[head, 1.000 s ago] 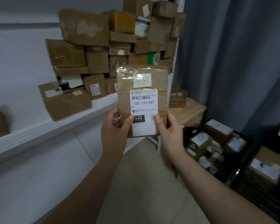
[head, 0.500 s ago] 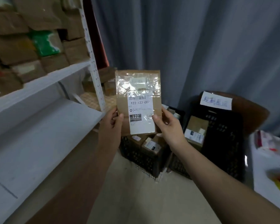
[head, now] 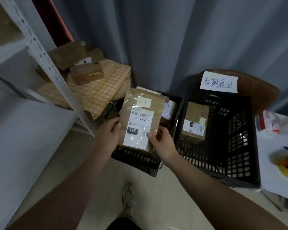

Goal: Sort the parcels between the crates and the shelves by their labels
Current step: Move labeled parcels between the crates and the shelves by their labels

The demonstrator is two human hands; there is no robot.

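— What are you holding?
— You hold a flat brown parcel above the nearer black crate; its white label reads 122-122-C07.
— How do you grip it?
— Your left hand pinches its lower left edge, your right hand its lower right corner.
— What lies around?
— The larger black crate just to the right holds one boxed parcel and carries a handwritten sign. The white shelf stands left.

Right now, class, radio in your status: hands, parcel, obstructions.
Left hand and right hand both grip flat parcel, label 122-122-C07. Held over the left crate. Nothing in the way.
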